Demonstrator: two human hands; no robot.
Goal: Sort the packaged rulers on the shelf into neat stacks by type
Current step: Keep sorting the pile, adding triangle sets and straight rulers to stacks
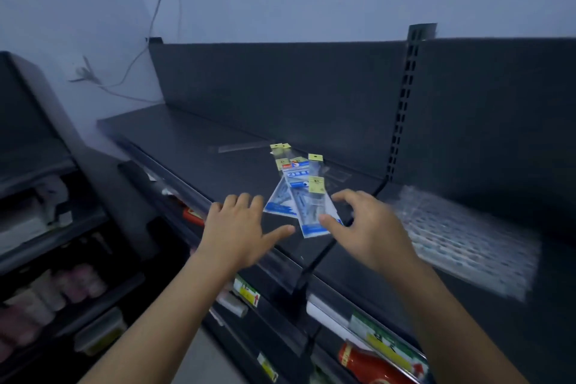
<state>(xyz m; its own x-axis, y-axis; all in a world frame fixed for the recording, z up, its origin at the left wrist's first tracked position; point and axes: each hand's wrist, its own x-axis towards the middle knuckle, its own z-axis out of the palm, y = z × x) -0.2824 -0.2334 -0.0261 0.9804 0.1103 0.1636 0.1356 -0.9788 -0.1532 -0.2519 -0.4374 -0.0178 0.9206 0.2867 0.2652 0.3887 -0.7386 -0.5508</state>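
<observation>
Head view: shows no neat stacks yet, just a messy pile of ruler packs (300,196) on the shelf (199,146). Hovers beside it with left hand (240,224) and right hand (366,226) wide, holding nothing. Looks barely started.

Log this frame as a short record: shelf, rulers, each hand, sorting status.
shelf: dark metal shelf
rulers: fanned pile of clear packaged rulers with yellow header tags and blue print; one clear ruler lies apart, behind-left
left hand: fingers spread, left of pile, not on it
right hand: fingers loosely curled at pile's near right end, holds nothing; contact unclear
status: unsorted, no neat stacks yet
other: blurred bubbled plastic sheet, right
</observation>
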